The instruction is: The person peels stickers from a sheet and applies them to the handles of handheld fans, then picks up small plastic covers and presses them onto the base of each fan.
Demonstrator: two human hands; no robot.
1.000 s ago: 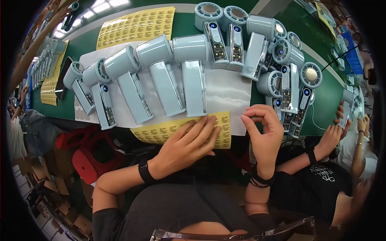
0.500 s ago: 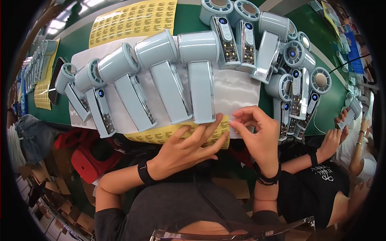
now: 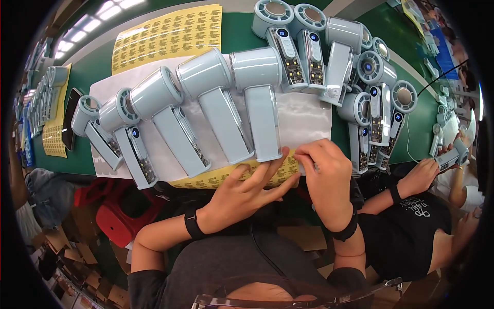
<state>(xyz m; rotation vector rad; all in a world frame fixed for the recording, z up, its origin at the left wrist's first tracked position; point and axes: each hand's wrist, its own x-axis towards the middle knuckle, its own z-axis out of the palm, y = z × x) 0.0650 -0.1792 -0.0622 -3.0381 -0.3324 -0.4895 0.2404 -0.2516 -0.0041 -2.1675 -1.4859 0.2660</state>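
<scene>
1. Our left hand (image 3: 246, 193) lies flat, fingers spread, on yellow sticker sheet (image 3: 226, 176) at desk (image 3: 242, 36) front edge.
2. Right hand (image 3: 325, 172) pinches sheet's right end, beside pale-blue handheld fans (image 3: 257, 98).

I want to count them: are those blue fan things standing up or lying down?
Lying down. The pale blue devices rest flat on the white sheet, handles toward the person.

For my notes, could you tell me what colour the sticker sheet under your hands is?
Yellow, seen in the head view: the sticker sheet.
</scene>
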